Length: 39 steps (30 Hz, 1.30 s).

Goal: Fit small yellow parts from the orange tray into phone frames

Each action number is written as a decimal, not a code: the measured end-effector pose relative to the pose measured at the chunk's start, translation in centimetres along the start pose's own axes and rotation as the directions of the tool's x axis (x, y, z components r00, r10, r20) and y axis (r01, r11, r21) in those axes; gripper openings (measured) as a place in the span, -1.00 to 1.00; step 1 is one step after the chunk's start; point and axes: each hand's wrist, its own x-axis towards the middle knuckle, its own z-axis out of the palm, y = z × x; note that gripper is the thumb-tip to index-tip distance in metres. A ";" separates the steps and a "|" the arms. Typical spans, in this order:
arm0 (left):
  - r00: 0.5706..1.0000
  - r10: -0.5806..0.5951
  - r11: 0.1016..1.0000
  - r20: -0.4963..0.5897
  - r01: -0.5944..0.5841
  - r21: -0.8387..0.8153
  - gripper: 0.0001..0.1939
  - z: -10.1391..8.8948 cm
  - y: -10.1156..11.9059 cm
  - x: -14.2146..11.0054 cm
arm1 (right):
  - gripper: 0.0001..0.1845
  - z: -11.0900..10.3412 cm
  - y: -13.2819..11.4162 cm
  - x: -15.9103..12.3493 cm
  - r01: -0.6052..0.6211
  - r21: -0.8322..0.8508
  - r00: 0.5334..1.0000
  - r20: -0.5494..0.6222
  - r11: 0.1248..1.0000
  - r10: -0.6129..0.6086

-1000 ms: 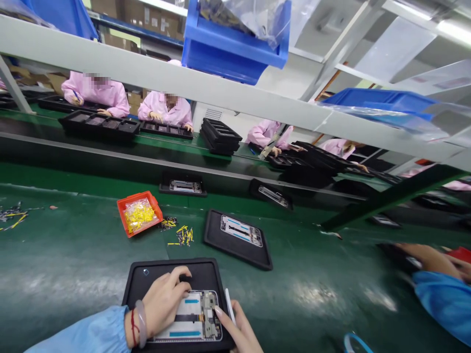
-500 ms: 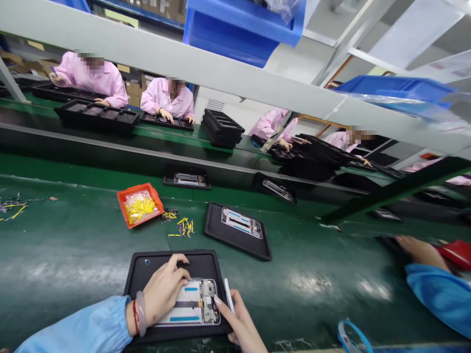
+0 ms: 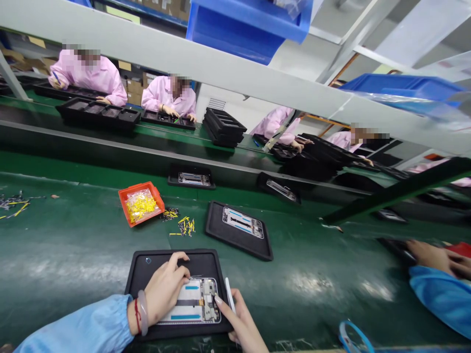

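An opened phone (image 3: 189, 309) with its circuit board and blue strips showing lies in a black foam tray (image 3: 138, 274) before me. My left hand (image 3: 165, 289) is laid across the phone's left part, fingers bent and gripping at its upper edge; the palm hides that part. My right hand (image 3: 241, 321) is at the tray's right edge, closed around a slim white stick (image 3: 229, 295), probably a pry tool. Its thumb tip touches the right end of the phone, over the board. A small clear square piece (image 3: 148, 261) lies in the tray's upper left corner.
Beyond are an orange-red bin (image 3: 160, 203) of yellow pieces, loose yellow-black strips (image 3: 187, 225), and another phone tray (image 3: 239, 243). A conveyor (image 3: 228, 184) carries more phones. A co-worker's blue sleeve (image 3: 437, 294) is at right, near a blue ring (image 3: 346, 336). People in pink work opposite.
My hands and the phone stay almost where they were. On the conveyor, the trays have slid slightly right. The co-worker's second hand at the right now shows.
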 end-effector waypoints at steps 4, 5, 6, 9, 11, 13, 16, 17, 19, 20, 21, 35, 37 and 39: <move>1.000 0.018 1.000 -0.015 -0.018 -0.005 -0.75 0.1 -0.1 0.0 | -0.31 -0.1 0.0 0.0 0.003 -0.014 1.000 -0.007 1.000 -0.003; 1.000 0.010 1.000 -0.009 -0.010 -0.014 -0.75 0.2 -0.2 0.0 | -0.31 -0.1 0.0 0.0 0.002 -0.014 1.000 -0.005 1.000 -0.002; 1.000 0.002 1.000 0.002 -0.002 -0.021 -0.75 0.2 -0.2 0.0 | -0.31 -0.1 -0.1 -0.1 0.001 -0.014 1.000 -0.001 1.000 -0.001; 1.000 0.006 1.000 0.017 -0.006 0.002 -0.75 0.4 -0.4 0.0 | -0.30 -0.1 -0.2 -0.2 -0.004 -0.010 1.000 0.012 1.000 0.004; 0.999 0.042 0.998 0.002 -0.042 0.047 -0.74 0.5 -0.4 0.0 | -0.30 -0.1 -0.2 -0.2 -0.006 -0.008 1.000 0.017 1.000 0.006; 0.996 0.078 0.993 -0.033 -0.075 0.095 -0.74 0.6 -0.3 -0.1 | -0.30 -0.1 -0.1 -0.1 -0.009 -0.009 1.000 0.015 1.000 0.009; 0.991 0.112 0.986 -0.077 -0.101 0.135 -0.73 0.6 -0.2 -0.1 | -0.31 -0.2 0.2 0.1 -0.007 -0.005 1.000 0.007 1.000 0.007; 0.989 0.123 0.984 -0.083 -0.111 0.137 -0.74 0.5 -0.2 -0.1 | -0.32 -0.2 0.4 0.1 -0.003 -0.002 1.000 0.001 1.000 0.003; 0.985 0.144 0.982 -0.090 -0.131 0.136 -0.74 0.3 -0.1 -0.1 | -0.32 -0.3 0.5 0.3 0.007 0.002 1.000 -0.012 1.000 -0.007; 0.984 0.152 0.981 -0.095 -0.138 0.138 -0.74 0.3 -0.1 -0.1 | -0.31 -0.3 0.5 0.3 0.011 -0.002 1.000 -0.015 1.000 -0.011; 0.982 0.159 0.979 -0.100 -0.144 0.141 -0.74 0.2 -0.2 -0.1 | -0.29 -0.4 0.5 0.3 0.014 -0.011 1.000 -0.016 1.000 -0.014; 0.862 0.052 0.996 -0.504 -0.079 -0.034 -0.73 -4.0 -1.2 0.8 | -0.52 -5.6 -2.0 2.0 0.045 0.112 0.978 -0.207 0.993 -0.021; 0.819 -0.016 0.996 -0.574 -0.035 -0.078 -0.74 -4.5 -1.6 0.9 | -0.61 -8.0 -4.3 4.2 0.201 0.132 0.919 -0.368 0.971 -0.141; 0.830 -0.027 0.995 -0.556 -0.033 -0.098 -0.74 -4.4 -1.8 1.0 | -0.61 -9.7 -7.1 7.1 0.286 0.075 0.834 -0.510 0.955 -0.210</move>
